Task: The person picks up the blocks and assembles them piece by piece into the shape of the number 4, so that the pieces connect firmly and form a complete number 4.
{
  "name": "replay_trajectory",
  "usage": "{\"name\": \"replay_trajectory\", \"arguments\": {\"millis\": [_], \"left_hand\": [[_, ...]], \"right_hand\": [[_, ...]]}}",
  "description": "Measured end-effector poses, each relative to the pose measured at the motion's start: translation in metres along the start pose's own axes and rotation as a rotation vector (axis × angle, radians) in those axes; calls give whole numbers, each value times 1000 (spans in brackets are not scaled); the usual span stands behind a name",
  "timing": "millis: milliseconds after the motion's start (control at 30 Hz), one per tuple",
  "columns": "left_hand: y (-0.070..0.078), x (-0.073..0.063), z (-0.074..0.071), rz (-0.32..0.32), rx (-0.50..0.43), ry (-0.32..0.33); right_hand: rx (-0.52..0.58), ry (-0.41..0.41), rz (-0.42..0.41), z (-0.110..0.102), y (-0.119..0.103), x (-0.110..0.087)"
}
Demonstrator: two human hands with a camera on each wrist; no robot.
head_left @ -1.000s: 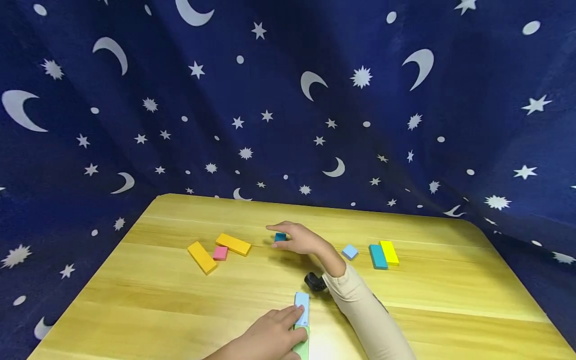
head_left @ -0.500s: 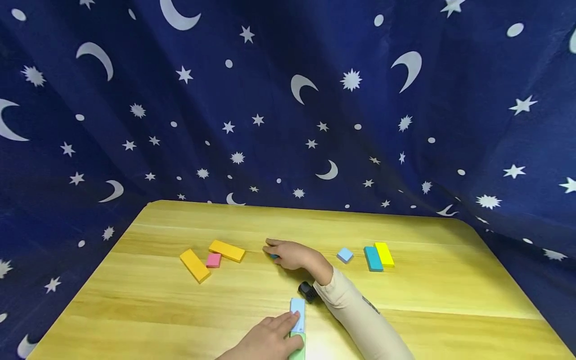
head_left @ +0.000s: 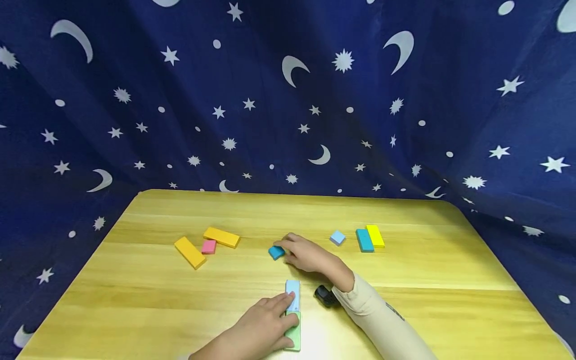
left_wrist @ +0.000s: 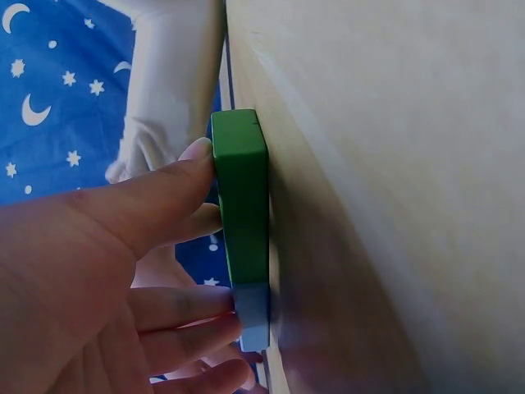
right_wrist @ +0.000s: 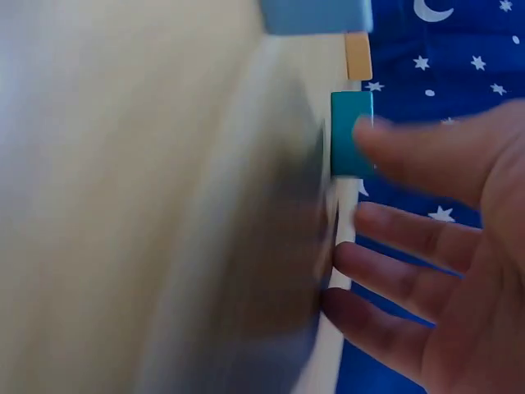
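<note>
A light blue block [head_left: 292, 289] and a green block [head_left: 293, 336] lie end to end near the front of the table. My left hand [head_left: 261, 325] rests on them with extended fingers; in the left wrist view the thumb and one finger touch the green block [left_wrist: 244, 197], and other fingertips meet the light blue one [left_wrist: 253, 316]. Farther back, my right hand [head_left: 310, 255] pinches a small teal-blue block [head_left: 275, 252], low over the tabletop. In the right wrist view the thumb lies against this block [right_wrist: 349, 135], while other fingers extend beneath.
Two orange blocks [head_left: 190, 252] and a pink block [head_left: 209, 247] lie at left. To the right are a small periwinkle block [head_left: 337, 237], a teal block [head_left: 365, 240] and a yellow block [head_left: 375, 236]. A dark starry curtain [head_left: 270, 100] hangs behind the table [head_left: 135, 300].
My right hand has come down onto the small teal-blue block and brought it nearer and slightly right. The left hand stays on the green and light blue blocks. The head view has shifted slightly.
</note>
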State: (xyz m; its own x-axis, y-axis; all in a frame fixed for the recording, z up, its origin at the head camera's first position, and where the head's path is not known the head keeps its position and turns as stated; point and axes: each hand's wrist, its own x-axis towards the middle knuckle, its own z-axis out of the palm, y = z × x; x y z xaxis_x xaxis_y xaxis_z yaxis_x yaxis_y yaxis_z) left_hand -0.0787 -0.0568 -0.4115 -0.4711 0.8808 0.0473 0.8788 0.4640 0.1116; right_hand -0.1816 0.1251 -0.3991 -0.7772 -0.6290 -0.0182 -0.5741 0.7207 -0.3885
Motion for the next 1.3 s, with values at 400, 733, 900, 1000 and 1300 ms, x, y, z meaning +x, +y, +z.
{"name": "replay_trajectory", "arguments": {"millis": [400,733,900,1000,1300], "left_hand": [[0,1,1,-17,40,36],[-1,2,0,-26,63,25],[0,1,1,-21,62,35],[0,1,1,-24,57,33],[-1,2,-1,-23,73,45]], "right_hand": [[-41,-71,-45,4,-4,-9],[1,-51,-60,3,-5,-14],[-13,-15,-84,5,-4,-18],[-18,4,-88,6,-4,-19],[-10,75,-72,8,-3,-21]]}}
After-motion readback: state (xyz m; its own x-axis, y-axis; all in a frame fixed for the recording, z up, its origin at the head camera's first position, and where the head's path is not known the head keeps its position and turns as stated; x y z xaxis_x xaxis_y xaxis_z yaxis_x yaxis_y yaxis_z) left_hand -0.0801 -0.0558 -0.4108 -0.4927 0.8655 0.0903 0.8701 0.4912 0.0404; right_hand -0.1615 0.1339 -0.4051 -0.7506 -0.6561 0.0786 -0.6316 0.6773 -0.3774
